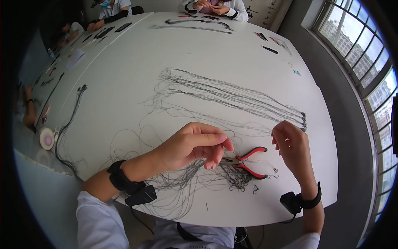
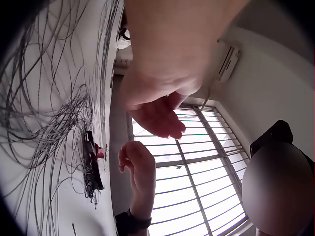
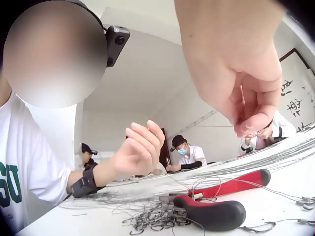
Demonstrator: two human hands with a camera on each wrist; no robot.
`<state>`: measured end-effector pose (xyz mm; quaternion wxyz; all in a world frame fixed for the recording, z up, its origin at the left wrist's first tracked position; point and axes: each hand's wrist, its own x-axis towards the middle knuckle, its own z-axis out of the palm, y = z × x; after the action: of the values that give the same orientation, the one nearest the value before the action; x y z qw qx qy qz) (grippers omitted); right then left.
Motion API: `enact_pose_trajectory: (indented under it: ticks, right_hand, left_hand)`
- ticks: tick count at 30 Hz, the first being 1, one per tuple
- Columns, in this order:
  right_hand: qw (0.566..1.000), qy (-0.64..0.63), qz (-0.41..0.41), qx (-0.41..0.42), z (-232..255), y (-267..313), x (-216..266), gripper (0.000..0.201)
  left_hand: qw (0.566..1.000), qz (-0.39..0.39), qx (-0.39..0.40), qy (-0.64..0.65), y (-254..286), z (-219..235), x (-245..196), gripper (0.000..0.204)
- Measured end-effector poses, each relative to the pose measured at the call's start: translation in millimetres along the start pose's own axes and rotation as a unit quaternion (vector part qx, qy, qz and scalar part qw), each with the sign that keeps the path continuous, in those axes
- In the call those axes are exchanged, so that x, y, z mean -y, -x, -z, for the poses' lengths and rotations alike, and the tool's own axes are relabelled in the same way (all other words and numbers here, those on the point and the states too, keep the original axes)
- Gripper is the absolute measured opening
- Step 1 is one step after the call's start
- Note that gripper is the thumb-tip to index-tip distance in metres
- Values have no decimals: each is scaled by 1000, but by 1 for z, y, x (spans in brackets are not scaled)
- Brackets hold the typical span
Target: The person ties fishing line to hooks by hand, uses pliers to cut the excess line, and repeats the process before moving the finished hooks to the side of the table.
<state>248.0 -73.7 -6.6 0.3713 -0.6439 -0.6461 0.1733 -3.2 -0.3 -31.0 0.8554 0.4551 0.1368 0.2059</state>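
My left hand (image 1: pixel 197 145) hovers over the near table, its thumb lying close to the index finger and its fingers loosely bent. In the right wrist view those fingers (image 3: pixel 142 142) look fairly straight. To the right, my right hand (image 1: pixel 292 143) is raised with its fingers curled and fingertips together. A faint strand of fishing line (image 3: pixel 211 126) runs to those fingertips. Between and below the hands lie red-and-black pliers (image 1: pixel 251 171) on a heap of fish hooks (image 1: pixel 238 180). Dark loose lines (image 1: pixel 178 182) spread from the heap beneath my left forearm.
A long bundle of lines (image 1: pixel 224 91) stretches across the middle of the table, with hooks (image 1: pixel 304 120) at its right end. Another bundle (image 1: pixel 74 108) and a round spool (image 1: pixel 47 138) are at the left. Other people sit around the table. A barred window (image 1: pixel 365 54) is at the right.
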Motion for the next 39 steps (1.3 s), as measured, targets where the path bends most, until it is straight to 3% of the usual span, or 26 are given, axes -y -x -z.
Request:
enact_pose_trajectory:
  ticks: [1,4,7,8,9,11,13,14,15,19,23,25,27,29,33,35,39]
  right_hand:
    - [998,61,30,14,-3,3,-4,7]
    - [990,93,85,67,-9,15,5,3]
    - [963,118,204,129,-26,28,15,8]
    - [951,136,234,149,-31,34,21,10]
    - [952,135,232,149,-35,37,26,10]
    - [932,97,278,210,-43,42,34,11]
    - [933,42,301,193,-47,42,42,11]
    - [929,-14,325,175,-46,40,45,12]
    - [930,-14,324,175,-41,38,50,12]
    - [975,-44,204,72,-8,22,66,9]
    - [995,-5,92,-27,1,7,41,5]
    - [997,8,74,-21,0,5,29,2]
    - [998,26,43,42,-4,8,23,2]
    - [996,36,48,61,-11,14,19,2]
    - [992,18,81,93,-18,22,18,3]
    - [992,26,126,14,-13,20,23,5]
    - [980,32,181,-81,0,18,33,9]
  left_hand:
    - [1000,0,-1,0,-1,3,3,27]
    - [990,-65,-50,114,-2,3,3,27]
    - [989,-97,-46,106,-5,-4,3,26]
    - [989,-94,-9,117,-7,1,8,24]
    - [989,-92,-9,118,-7,0,10,24]
    - [994,-93,-14,48,-8,-6,16,23]
    - [994,-106,-7,16,-9,-6,20,22]
    - [991,-89,-19,-93,-8,-7,20,22]
    - [977,-72,-30,-201,-7,-10,18,23]
    - [989,-19,-19,-148,-5,-17,14,23]
    - [989,19,-5,-148,0,-16,2,24]
    - [993,19,-4,-113,-1,-9,2,25]
    - [997,18,-5,-77,-2,-6,4,25]
    - [999,-3,-41,30,-3,-8,7,26]
    - [995,-32,-79,56,-5,-12,11,26]
    - [996,-34,-32,-73,-5,-5,14,23]
    - [983,-6,25,-181,-1,-16,5,21]
